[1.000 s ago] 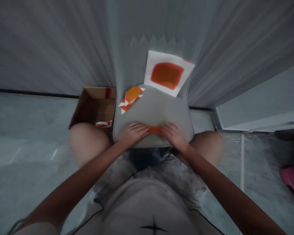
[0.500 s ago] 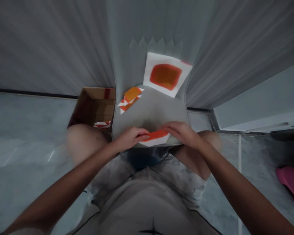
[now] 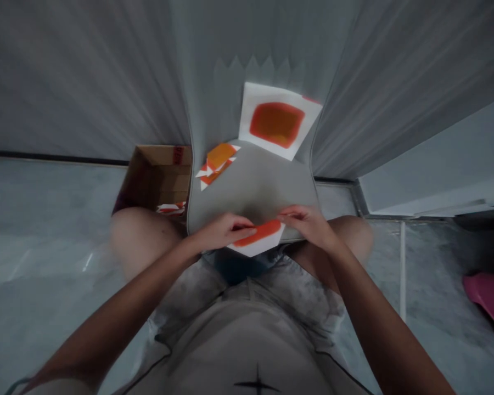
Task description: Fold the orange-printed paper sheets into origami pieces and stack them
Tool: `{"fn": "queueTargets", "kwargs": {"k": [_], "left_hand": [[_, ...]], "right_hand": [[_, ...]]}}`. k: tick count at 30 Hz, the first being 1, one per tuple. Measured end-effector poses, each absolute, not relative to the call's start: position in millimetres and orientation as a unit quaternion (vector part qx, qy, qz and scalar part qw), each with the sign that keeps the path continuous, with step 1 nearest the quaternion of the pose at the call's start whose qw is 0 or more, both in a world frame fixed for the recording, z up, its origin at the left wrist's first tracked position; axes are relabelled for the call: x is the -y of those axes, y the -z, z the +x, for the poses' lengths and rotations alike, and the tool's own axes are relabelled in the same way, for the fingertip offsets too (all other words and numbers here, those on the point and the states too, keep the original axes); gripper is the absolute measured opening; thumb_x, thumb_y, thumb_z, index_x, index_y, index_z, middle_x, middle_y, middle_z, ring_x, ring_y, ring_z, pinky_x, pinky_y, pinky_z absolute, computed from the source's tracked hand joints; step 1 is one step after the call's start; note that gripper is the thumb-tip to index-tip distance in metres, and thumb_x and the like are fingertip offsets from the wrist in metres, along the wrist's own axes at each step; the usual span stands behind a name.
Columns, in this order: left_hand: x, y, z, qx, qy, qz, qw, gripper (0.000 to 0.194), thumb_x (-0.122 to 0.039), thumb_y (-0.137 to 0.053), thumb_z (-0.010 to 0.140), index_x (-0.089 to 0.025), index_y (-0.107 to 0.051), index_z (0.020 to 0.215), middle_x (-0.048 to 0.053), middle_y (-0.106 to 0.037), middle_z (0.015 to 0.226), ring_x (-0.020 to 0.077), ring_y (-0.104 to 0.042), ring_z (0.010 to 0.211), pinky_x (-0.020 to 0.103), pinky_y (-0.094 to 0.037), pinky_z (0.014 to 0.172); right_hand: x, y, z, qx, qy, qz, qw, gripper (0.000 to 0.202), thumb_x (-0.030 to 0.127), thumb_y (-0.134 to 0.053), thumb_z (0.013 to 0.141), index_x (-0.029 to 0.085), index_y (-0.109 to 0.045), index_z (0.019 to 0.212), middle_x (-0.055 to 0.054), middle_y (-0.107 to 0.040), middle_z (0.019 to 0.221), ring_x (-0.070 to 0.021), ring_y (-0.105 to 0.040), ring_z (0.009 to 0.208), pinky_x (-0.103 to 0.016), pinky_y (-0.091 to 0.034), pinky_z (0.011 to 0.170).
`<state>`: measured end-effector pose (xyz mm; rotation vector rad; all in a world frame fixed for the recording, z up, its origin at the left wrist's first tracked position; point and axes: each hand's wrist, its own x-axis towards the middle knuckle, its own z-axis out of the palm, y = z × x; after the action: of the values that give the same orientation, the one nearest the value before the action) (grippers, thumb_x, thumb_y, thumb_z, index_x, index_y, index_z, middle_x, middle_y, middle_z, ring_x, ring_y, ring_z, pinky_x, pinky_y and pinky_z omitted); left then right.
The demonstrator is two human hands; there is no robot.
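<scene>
Folded paper [image 3: 260, 240]: one, held by two hands [image 3: 219, 231] [image 3: 312, 224]; one box [image 3: 158, 156].

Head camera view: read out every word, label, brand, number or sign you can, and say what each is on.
No words or numbers are readable.
Red marking on the open brown cardboard box: too blurred to read.
Black four-pointed star on the pale grey shirt: a sign, no letters.
Held folded red-and-white paper: no text visible.

Grey chair seat [image 3: 259, 184]: folded papers [image 3: 220, 157] at left, white-bordered sheet [image 3: 278, 123] at back right.
</scene>
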<state>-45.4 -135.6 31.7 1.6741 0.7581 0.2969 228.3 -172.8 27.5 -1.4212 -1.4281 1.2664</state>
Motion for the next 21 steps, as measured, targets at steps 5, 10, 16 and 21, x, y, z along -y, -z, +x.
{"fn": "queueTargets", "kwargs": {"k": [5,10,16,21], "left_hand": [[137.7,-27.7,-30.0,-0.350,-0.171,0.701,0.598,0.031,-0.048,-0.068,0.092,-0.021,-0.082,0.090,0.002,-0.071,0.072,0.0134,-0.057,0.061,0.025,-0.039,0.054],[136.4,-16.5,-29.2,-0.389,-0.195,0.664,0.608,0.037,-0.052,-0.067,0.090,-0.018,-0.080,0.091,0.000,-0.065,0.067,0.0112,-0.050,0.056,0.023,-0.033,0.050],[136.5,-8.6,-31.1,-0.393,-0.192,0.656,0.616,0.038,-0.054,-0.067,0.091,-0.018,-0.080,0.094,0.002,-0.070,0.074,0.0134,-0.056,0.062,0.024,-0.038,0.055],[134.8,-11.4,-20.8,-0.410,-0.232,0.631,0.617,0.037,-0.054,-0.071,0.088,-0.018,-0.080,0.095,0.006,-0.079,0.093,0.0172,-0.068,0.077,0.026,-0.049,0.065]], "right_hand": [[170.2,-28.4,228.1,0.540,-0.502,-0.556,0.384,0.035,0.052,-0.084,0.077,0.025,-0.081,0.099,-0.003,-0.079,0.084,-0.0199,-0.071,0.076,-0.034,-0.056,0.071],[176.7,-20.1,216.7,0.485,-0.514,-0.581,0.404,0.041,0.060,-0.073,0.085,0.023,-0.080,0.098,-0.003,-0.076,0.079,-0.0168,-0.065,0.069,-0.030,-0.051,0.063],[183.0,-12.3,202.8,0.456,-0.536,-0.578,0.413,0.042,0.064,-0.071,0.085,0.022,-0.078,0.089,-0.003,-0.075,0.081,-0.0172,-0.064,0.072,-0.030,-0.052,0.067],[179.4,-19.7,197.0,0.511,-0.523,-0.557,0.394,0.038,0.059,-0.067,0.092,0.023,-0.078,0.089,-0.002,-0.073,0.082,-0.0174,-0.064,0.077,-0.030,-0.053,0.074]]}}
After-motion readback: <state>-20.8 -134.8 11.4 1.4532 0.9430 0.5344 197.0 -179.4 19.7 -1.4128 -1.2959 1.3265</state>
